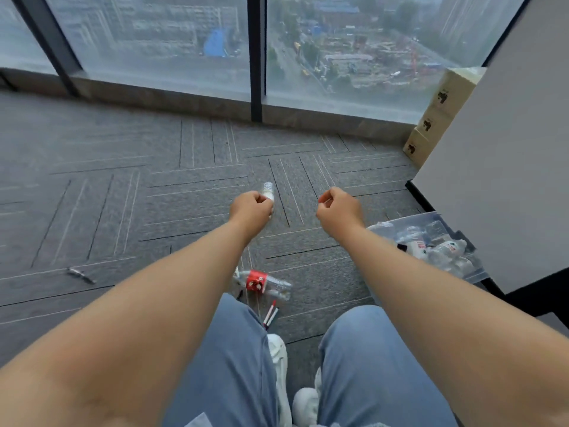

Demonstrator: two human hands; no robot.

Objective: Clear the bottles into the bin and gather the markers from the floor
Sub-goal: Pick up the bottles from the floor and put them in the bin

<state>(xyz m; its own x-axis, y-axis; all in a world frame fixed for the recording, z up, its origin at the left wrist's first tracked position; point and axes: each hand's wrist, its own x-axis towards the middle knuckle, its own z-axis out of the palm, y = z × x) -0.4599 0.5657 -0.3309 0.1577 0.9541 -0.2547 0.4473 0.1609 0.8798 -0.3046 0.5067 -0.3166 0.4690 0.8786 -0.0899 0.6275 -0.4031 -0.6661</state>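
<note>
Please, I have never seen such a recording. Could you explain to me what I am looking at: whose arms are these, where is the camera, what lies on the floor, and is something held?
There is no machine here. A person wears one camera on the head, so you look forward and down along their own two bare arms, past knees in blue jeans and white shoes. The left hand grips a small clear bottle. The right hand has curled fingers, and I see nothing in it. On the grey carpet lie a red-labelled bottle, two markers by the left knee, and a thin small thing further left, too blurred to name. At the right stands a clear bin with other bottles already inside. Behind is a large window.
</note>
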